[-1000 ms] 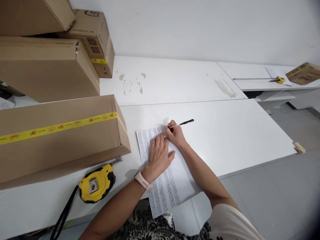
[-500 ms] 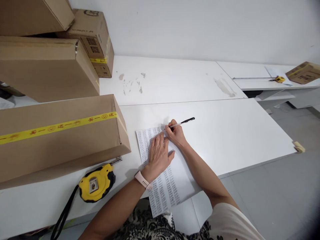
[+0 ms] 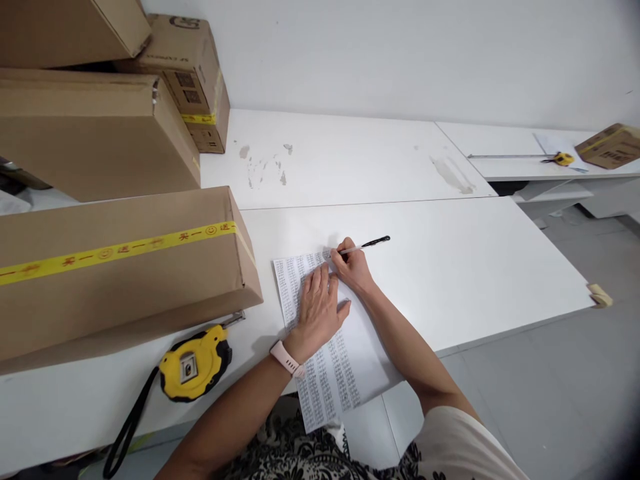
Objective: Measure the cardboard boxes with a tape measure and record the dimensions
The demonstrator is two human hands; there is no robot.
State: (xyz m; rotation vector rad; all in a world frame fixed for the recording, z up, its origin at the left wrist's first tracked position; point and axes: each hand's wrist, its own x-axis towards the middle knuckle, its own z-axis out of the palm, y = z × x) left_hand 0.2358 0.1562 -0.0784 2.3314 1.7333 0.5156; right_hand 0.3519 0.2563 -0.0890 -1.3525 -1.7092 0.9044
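Right hand: closed around a black-capped pen in a writing grip, thumb and fingers drawn together; the hand is at the top edge of the sheet.
Pen: slants up and to the right, tip end toward the paper; whether the tip touches cannot be told.
Left hand: the hand lies palm down and flat on the sheet, fingers close together, thumb spread away; nothing is gripped.
Left wrist: bears a pale pink watch strap.
Paper sheet: the sheet lies askew on the white tabletop, its lower end over the near edge; columns of small marks, too fine to read, with a blank area at right.
Large tape measure: the yellow-and-black tool lies left of the sheet, in front of the long carton; short length of blade out, black strap over the edge.
Long carton: sealed with yellow printed tape.
Far right: second tape measure, blade extended, near a small carton.
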